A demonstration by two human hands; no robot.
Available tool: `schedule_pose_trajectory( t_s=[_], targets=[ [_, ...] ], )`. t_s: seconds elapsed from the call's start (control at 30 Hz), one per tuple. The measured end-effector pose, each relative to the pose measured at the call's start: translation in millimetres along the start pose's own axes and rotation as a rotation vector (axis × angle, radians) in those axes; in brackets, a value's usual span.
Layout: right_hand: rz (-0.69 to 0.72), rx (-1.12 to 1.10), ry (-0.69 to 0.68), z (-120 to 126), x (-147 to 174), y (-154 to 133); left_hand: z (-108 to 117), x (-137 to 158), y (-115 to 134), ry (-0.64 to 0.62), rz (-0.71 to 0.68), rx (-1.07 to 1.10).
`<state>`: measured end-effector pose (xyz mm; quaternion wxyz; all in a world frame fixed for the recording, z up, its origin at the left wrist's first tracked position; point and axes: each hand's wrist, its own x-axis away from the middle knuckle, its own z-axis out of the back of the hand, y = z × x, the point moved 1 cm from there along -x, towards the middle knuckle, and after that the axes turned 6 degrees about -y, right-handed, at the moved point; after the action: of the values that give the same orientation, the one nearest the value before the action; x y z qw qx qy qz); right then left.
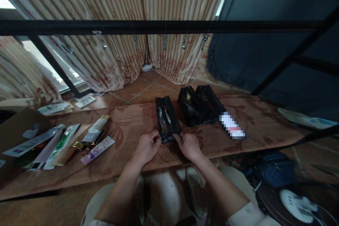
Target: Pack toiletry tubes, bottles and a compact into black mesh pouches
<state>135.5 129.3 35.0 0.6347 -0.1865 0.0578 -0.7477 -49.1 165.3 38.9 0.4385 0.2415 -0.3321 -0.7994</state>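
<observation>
both hands at the near end of a small black pouch (167,119), which lies lengthwise away from the person on a brown patterned mat (127,155) on the floor. left hand (146,147) pinches the pouch's near left corner, fingers closed on the fabric; right hand (188,145) does the same at the near right corner. the pouch mouth looks open along its top, something pale and shiny inside, too dark to tell what

just beyond, to the right: two more black pouches (200,105), touching each other, apart from the one in hand. a white packet (232,125) beside them, blurred. to the left, well apart: a spread of tubes and sachets (66,141) near a cardboard box (18,127). a black bar (159,27) crosses the top of the view, curtains (119,49) behind

judgement: the step in hand looks like working the pouch's opening from its near end. to do it well, keep the two pinches level and pull evenly apart so the fabric stays taut and the mouth does not twist. hold the pouch flat on the mat rather than lifting it, so the contents do not slide out. if a zip is involved, one hand should anchor the end while the other runs the pull straight along the pouch's length; i cannot see a zip pull from here
</observation>
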Motion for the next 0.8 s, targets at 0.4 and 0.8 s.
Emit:
schedule_pose_trajectory(
  t_s=[0.4, 0.8],
  targets=[
    [-0.097, -0.042, 0.025, -0.2, -1.3, -1.2, -0.9, -1.9, -3.6, -0.099, -0.043, 0.137],
    [-0.032, -0.090, 0.030, -1.5, 0.6, -6.3, -24.4, -1.7, 4.6, 0.287, 0.294, 0.342]
  ],
)
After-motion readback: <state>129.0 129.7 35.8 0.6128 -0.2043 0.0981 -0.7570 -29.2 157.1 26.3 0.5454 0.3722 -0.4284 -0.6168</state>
